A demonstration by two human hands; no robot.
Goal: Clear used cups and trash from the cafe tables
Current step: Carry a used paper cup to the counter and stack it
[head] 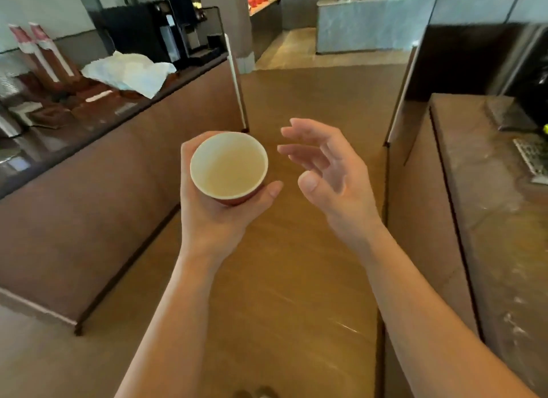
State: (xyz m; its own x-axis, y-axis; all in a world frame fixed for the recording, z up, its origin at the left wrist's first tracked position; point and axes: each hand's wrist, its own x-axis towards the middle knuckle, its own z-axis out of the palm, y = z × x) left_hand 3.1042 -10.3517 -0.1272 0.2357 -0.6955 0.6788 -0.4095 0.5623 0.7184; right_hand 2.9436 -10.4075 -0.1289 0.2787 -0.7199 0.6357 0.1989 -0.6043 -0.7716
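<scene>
Cup (229, 164): left hand (216, 202) is holding it upright above the wooden floor (296, 249), between two desks. It is red outside and pale inside. I cannot tell if some liquid is inside.
Left hand: it is wrapping around the cup from below and from the left, with the thumb lying along the cup's near side.
Right hand (329, 172): it is hanging in the air just beside the cup, on its right, not touching it. The fingers are spread and a little curled, and it is grasping nothing.
Left desk (89, 136): it is carrying a crumpled white paper (130, 72), two tilted stacks of red cups (44, 56) and, further back, a black coffee machine (166, 32).
Right desk (489, 190): it is showing a stone-like top, with a dark block (510, 114) near its far end. The other things at its right edge are too cut off to name.
Background: a grey counter (385, 26) is standing well apart from the hands, blurred.
</scene>
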